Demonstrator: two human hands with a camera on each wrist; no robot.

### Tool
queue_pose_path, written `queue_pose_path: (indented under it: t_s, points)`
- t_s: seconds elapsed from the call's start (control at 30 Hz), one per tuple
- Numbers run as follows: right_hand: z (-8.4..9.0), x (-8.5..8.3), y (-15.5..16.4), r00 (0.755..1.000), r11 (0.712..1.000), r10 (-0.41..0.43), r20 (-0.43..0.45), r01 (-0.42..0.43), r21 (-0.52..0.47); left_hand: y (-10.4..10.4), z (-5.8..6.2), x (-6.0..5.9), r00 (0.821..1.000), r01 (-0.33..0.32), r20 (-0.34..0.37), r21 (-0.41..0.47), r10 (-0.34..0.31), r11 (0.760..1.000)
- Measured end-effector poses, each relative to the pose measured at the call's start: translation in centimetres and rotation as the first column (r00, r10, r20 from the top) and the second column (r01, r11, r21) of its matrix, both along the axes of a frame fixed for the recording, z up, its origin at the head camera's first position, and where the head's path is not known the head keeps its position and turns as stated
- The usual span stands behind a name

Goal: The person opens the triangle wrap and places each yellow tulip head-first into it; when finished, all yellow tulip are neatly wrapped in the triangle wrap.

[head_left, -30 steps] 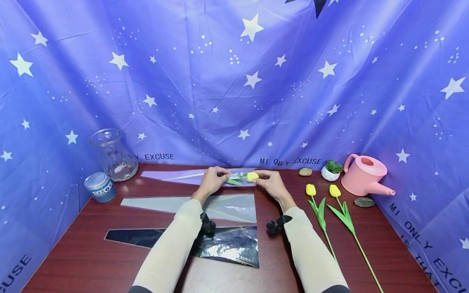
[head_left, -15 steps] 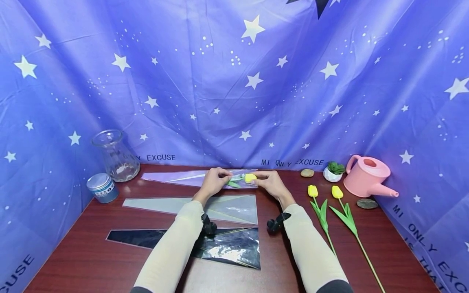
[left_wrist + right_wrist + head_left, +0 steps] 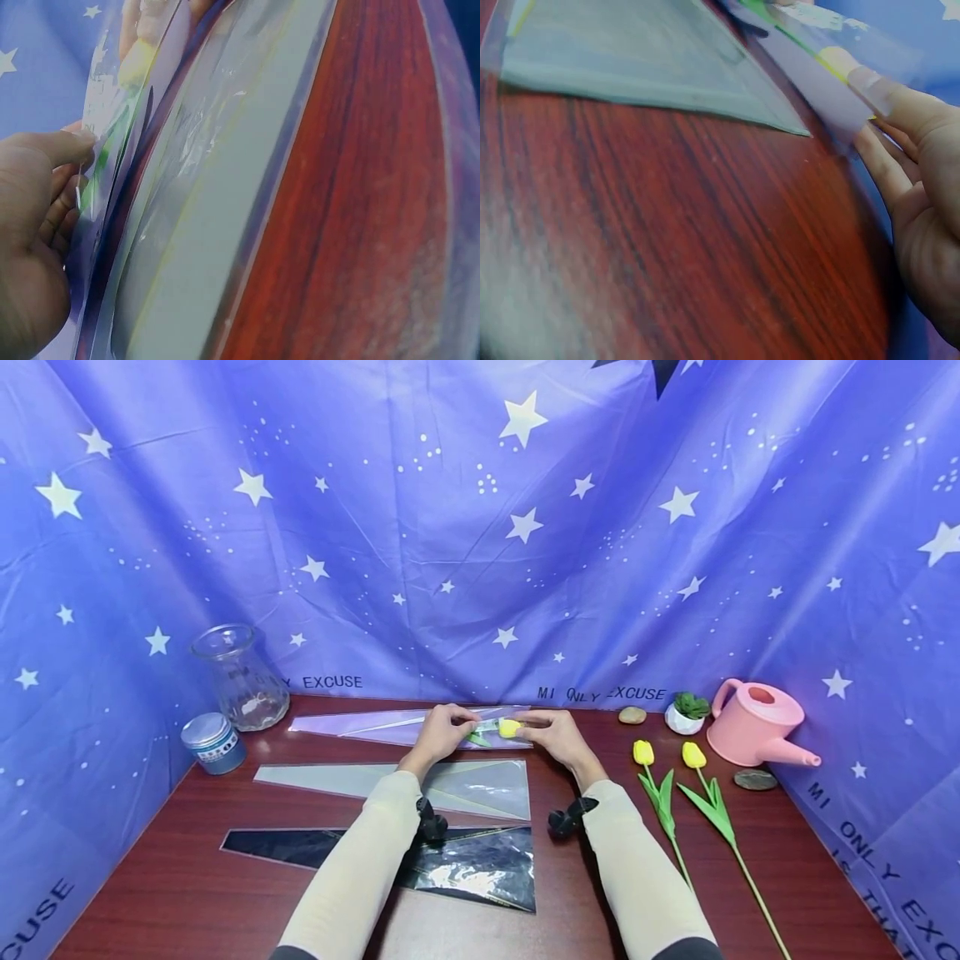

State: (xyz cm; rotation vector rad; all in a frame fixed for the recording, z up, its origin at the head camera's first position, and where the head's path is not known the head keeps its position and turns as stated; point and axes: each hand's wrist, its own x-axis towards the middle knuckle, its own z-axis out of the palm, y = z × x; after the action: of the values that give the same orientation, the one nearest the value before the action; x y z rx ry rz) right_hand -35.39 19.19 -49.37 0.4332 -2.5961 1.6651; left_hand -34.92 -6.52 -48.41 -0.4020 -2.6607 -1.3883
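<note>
A person's left hand [image 3: 441, 732] and right hand [image 3: 551, 733] meet at the far side of the bench [image 3: 187, 893], each pinching the mouth of a clear lilac sleeve [image 3: 375, 724] that lies flat there, its point toward the left. A yellow tulip [image 3: 508, 727] sits partly inside the opening: the bloom shows between the two hands, green leaves just behind it under the film. The left grip is clamped on the sleeve's edge with thumb and forefinger; the right grip nips the film beside the bloom. By the look of it, one flower is going into its wrapper and is not fully seated.

Two more yellow tulips [image 3: 660, 793] lie unwrapped to the right of the right forearm. Nearer the person, a grey sleeve [image 3: 465, 785] and a black sleeve [image 3: 480, 868] lie flat and unfilled, partly under the forearms. A glass vase [image 3: 240, 677] and a small tin [image 3: 213, 742] stand at far left; a pink watering can [image 3: 757, 722], a small potted plant [image 3: 684, 711] and two pebbles [image 3: 754, 779] at far right. Nothing stands between the hands and the sleeve.
</note>
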Motion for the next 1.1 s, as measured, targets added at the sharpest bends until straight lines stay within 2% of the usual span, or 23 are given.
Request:
queue_pose_path:
  t_s: [0.13,0.33,0.43,0.57,0.7,0.77,0.87,0.97,1.1]
  points:
    - [0.1,0.6,0.7,0.999,0.999,-0.035,-0.031,0.035,0.02,-0.3,0.1,0.0,1.0,-0.002,0.016,-0.026,0.003,1.0]
    - [1.1,2.6,2.2,0.996,0.995,-0.07,-0.061,0.074,0.067,-0.3,0.2,0.1,0.999,-0.038,0.008,-0.044,0.038,0.998]
    - [1.8,3.9,2.6,0.996,0.995,-0.058,-0.063,0.063,0.076,-0.1,0.2,0.1,0.999,-0.042,0.002,-0.054,0.043,0.998]
    - [2.8,5.5,2.8,0.997,0.995,-0.033,-0.077,0.039,0.088,0.2,0.7,-0.1,0.998,-0.051,-0.041,-0.063,0.048,0.997]
    - [3.4,6.9,2.5,0.995,0.993,-0.003,-0.097,0.014,0.118,-0.1,1.8,0.4,0.994,-0.07,-0.085,-0.005,0.07,0.998]
    - [3.5,7.6,2.3,0.995,0.991,0.015,-0.099,-0.002,0.136,-0.4,2.5,1.1,0.992,-0.078,-0.096,0.027,0.08,0.997]
    - [3.5,8.6,2.1,0.994,0.987,0.032,-0.1,-0.016,0.159,-0.8,3.4,2.9,0.995,-0.061,-0.075,0.066,0.066,0.996]
    - [3.3,9.2,1.8,0.993,0.987,0.04,-0.107,-0.023,0.161,-1.4,3.9,5.4,1.0,-0.012,-0.001,0.105,0.013,0.994]
    - [2.9,9.6,1.5,0.993,0.986,0.046,-0.107,-0.028,0.167,-2.0,3.8,8.3,0.994,0.056,0.08,0.141,-0.068,0.988]
